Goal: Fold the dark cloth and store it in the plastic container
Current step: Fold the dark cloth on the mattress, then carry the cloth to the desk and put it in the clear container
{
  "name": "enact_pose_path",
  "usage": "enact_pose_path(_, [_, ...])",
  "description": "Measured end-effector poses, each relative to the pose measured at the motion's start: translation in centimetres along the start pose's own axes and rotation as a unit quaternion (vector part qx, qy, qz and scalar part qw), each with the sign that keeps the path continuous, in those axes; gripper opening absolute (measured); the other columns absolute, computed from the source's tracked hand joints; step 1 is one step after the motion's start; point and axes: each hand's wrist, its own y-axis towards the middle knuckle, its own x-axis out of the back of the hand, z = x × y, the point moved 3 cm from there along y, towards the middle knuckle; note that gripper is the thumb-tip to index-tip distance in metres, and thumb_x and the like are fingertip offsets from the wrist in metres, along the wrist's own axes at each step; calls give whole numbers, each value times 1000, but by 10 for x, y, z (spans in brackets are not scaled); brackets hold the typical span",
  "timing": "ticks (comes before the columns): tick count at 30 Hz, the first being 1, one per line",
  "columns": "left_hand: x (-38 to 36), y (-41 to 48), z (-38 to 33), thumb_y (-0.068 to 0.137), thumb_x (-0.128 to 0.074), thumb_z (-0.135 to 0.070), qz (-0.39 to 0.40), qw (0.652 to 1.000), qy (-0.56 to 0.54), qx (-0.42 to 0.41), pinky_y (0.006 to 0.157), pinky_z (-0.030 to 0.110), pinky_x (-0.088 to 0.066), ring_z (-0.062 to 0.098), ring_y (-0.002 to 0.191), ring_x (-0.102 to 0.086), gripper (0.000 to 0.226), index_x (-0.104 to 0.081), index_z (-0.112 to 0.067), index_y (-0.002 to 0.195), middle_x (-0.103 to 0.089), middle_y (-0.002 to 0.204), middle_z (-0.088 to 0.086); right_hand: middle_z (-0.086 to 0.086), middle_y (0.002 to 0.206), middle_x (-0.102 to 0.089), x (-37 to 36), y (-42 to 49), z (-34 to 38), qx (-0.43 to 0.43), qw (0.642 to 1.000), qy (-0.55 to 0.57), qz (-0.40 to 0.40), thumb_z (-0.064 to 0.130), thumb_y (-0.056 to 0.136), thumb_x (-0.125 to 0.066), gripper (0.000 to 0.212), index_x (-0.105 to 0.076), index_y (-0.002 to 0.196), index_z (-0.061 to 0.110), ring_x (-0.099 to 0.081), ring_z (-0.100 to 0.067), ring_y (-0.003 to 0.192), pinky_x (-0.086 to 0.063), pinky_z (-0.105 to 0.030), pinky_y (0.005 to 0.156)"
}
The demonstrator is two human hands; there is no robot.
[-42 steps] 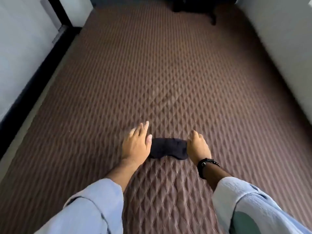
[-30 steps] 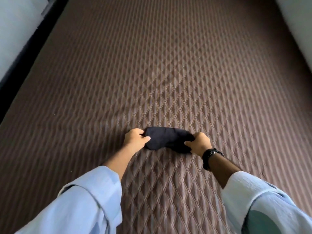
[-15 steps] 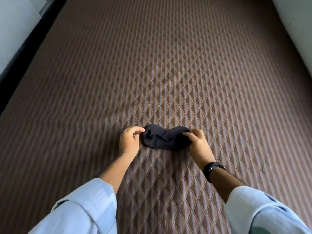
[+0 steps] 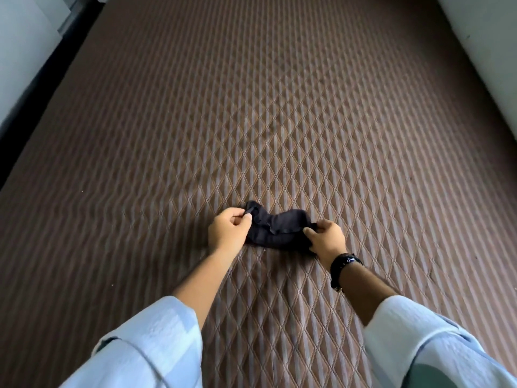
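A small dark cloth (image 4: 277, 229) lies bunched on the brown quilted mattress (image 4: 279, 107), near its front middle. My left hand (image 4: 228, 232) pinches the cloth's left end between thumb and fingers. My right hand (image 4: 326, 238), with a black wristband, pinches the right end. The cloth sags between the two hands and rests partly on the mattress. No plastic container is in view.
White walls run along the left (image 4: 19, 49) and right (image 4: 486, 46) sides of the mattress, with a dark gap (image 4: 36, 88) on the left edge. My pale blue sleeves (image 4: 145, 348) fill the bottom of the view.
Both hands went from lying flat beside the cloth to pinching its ends. The cloth has been gathered and lifted slightly, now more bunched. The camera view tilted down.
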Motion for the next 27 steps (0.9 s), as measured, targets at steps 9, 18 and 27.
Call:
enact_pose_path(9, [-57, -51, -37, 95, -54, -44, 92, 962, 162, -199, 97, 39, -53, 18, 117, -64, 34, -76, -34, 119, -68, 127, -11, -8, 104, -70, 3, -13, 2, -79, 974, 196, 77, 52, 101, -38, 46, -63, 108, 13, -68, -25, 96, -56, -36, 70])
enact_pose_path(18, [-43, -85, -52, 101, -60, -40, 187, 981, -28, 52, 116, 42, -39, 30, 144, -48, 65, -38, -17, 158, -45, 160, 7, -24, 113, -70, 40, -68, 19, -40, 971, 234, 32, 2, 94, -51, 16, -61, 106, 3, -69, -40, 105, -57, -53, 91])
enact_pose_path(27, [-53, -286, -259, 102, -58, -7, 403, 902, -124, -91, 82, 43, -58, 30, 105, -63, 28, -59, -3, 130, -64, 133, 24, -4, 106, -72, 280, -262, 51, 47, 943, 322, -70, 40, 95, -63, 30, -64, 112, 15, -69, -22, 96, -56, -38, 77])
